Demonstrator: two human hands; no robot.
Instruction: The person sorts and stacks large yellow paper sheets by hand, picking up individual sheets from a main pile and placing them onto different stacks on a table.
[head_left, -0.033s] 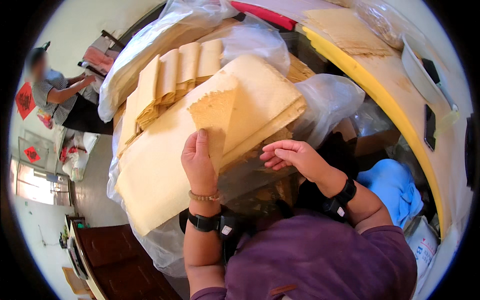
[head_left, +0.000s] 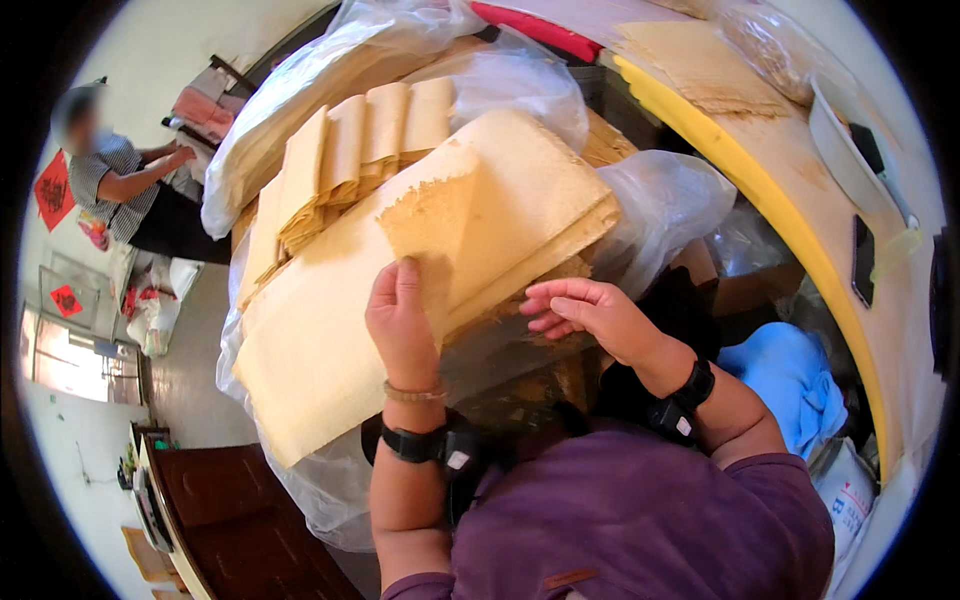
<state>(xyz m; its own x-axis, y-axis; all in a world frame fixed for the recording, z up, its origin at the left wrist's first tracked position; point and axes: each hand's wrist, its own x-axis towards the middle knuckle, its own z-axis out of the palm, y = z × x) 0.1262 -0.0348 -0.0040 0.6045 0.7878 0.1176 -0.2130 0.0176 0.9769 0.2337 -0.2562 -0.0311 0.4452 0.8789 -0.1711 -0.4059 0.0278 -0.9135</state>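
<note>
Your left hand (head_left: 403,325) has its thumb closed down on the lower part of a folded-over flap (head_left: 430,215) of thin tan sheet, the fingers mostly hidden; that pinch seems to keep the fold from springing back. The flap lies over the broad stack of sheets (head_left: 310,350) in front of you, its ragged edge facing away. Your right hand (head_left: 585,315) holds nothing visible: its fingers are half extended and loosely curled beside the stack's near edge, perhaps kept clear so the sheet isn't disturbed. Folded bundles (head_left: 345,150) sit in a row along the far side, likely to leave the broad surface free. Clear plastic (head_left: 660,205) spreads around the pile, presumably to protect it.
</note>
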